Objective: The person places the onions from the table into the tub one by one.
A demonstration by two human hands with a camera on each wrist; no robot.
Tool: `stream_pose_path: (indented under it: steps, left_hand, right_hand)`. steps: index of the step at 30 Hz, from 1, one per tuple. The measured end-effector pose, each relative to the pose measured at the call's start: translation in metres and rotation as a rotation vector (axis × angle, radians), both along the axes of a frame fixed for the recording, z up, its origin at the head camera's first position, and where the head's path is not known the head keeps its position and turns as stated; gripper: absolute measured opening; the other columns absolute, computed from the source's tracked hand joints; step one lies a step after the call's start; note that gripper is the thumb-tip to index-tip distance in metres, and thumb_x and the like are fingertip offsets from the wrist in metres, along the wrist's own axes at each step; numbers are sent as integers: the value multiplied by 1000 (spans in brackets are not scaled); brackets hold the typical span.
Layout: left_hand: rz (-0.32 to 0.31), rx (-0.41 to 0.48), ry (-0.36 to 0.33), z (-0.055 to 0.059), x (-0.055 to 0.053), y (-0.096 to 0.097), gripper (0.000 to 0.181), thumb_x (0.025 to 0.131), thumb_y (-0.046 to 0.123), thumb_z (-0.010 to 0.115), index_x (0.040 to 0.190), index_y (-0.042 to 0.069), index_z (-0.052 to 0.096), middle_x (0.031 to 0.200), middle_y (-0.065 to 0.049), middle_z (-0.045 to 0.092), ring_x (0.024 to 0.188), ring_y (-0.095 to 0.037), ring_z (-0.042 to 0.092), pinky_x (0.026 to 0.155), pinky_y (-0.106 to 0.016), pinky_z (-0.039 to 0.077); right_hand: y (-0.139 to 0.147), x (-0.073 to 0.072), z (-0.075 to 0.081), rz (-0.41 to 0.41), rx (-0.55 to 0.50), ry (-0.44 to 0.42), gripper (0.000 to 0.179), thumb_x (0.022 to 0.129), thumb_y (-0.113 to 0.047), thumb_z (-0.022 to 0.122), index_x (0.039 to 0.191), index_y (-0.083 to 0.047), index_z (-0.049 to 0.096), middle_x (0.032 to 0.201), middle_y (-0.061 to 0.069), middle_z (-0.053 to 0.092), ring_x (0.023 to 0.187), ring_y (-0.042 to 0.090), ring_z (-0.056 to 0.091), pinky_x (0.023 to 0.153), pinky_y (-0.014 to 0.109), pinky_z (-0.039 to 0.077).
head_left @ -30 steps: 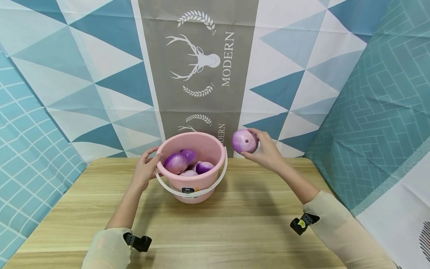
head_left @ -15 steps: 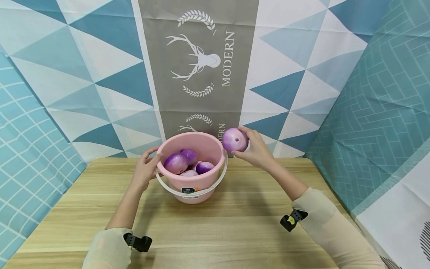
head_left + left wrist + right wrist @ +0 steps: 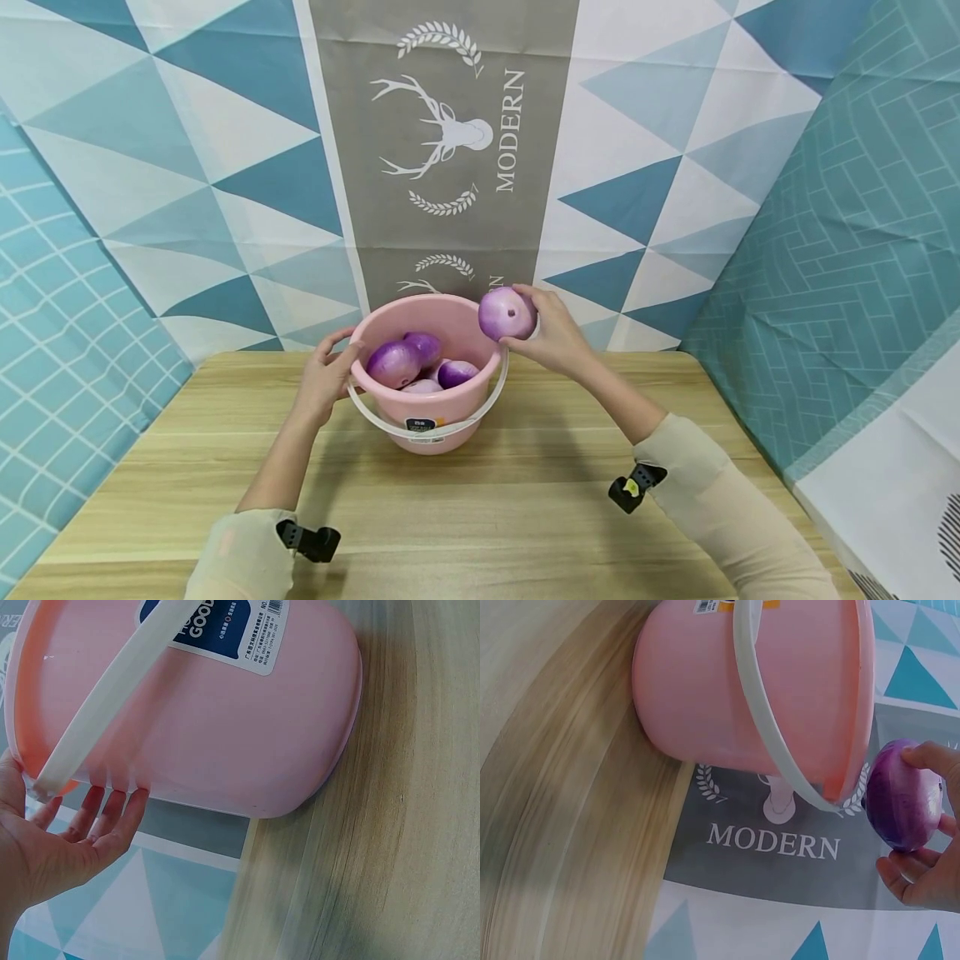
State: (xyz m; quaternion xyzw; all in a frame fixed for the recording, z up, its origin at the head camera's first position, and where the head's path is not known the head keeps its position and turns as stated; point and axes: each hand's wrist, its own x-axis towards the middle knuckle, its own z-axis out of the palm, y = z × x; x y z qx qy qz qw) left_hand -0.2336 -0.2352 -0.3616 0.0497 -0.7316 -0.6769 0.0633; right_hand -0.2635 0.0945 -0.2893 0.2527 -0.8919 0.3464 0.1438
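Note:
A pink bucket [image 3: 392, 407] stands upright on the table, its white handle [image 3: 363, 408] hanging down at the front. My left hand [image 3: 322, 380] holds the bucket's left rim, thumb on the rim and fingertips [image 3: 139, 796] against the outer wall. In my right hand [image 3: 555, 333] a red onion [image 3: 504, 313] is pinched between thumb and fingers. That onion is in the air at the bucket's right rim; in the right wrist view a gap shows between them. Several red onions [image 3: 393, 364] lie inside the bucket, partly covering one another.
The wooden table [image 3: 480, 525] ends at a patterned backdrop [image 3: 457, 225] just behind the bucket. Tiled cloth [image 3: 67, 350] hangs on the left and teal cloth [image 3: 817, 275] on the right. A white object [image 3: 892, 492] stands at the right edge.
My right hand has moved left with the red onion, from right of the bucket to its right rim. The left hand and the bucket have stayed in place.

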Motion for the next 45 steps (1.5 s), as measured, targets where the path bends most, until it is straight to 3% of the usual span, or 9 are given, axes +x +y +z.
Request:
stream_pose_path:
  steps: [17, 35, 45]
  left_hand:
    - [5, 13, -4, -2, -1, -1, 55, 93, 35, 54, 141, 13, 36, 126, -21, 45, 68, -3, 62, 64, -27, 60]
    - [8, 14, -7, 2, 1, 1, 55, 94, 34, 52, 143, 16, 35, 131, -25, 42, 68, -1, 60, 62, -25, 60]
    - [10, 5, -2, -1, 0, 0, 56, 94, 35, 54, 142, 13, 35, 132, -26, 42, 69, -1, 60, 62, -26, 60]
  right_hand:
    - [-18, -4, -1, 15, -27, -31, 77, 71, -24, 80, 136, -6, 42, 128, 16, 49, 117, 28, 46, 99, 46, 47]
    - [-37, -7, -5, 14, -17, -66, 79, 71, -25, 80, 138, -8, 41, 132, 17, 45, 119, 29, 46, 100, 46, 46]
    - [-49, -10, -10, -2, -3, -78, 79, 72, -28, 80, 139, -11, 41, 131, 15, 46, 120, 27, 47, 102, 45, 45]
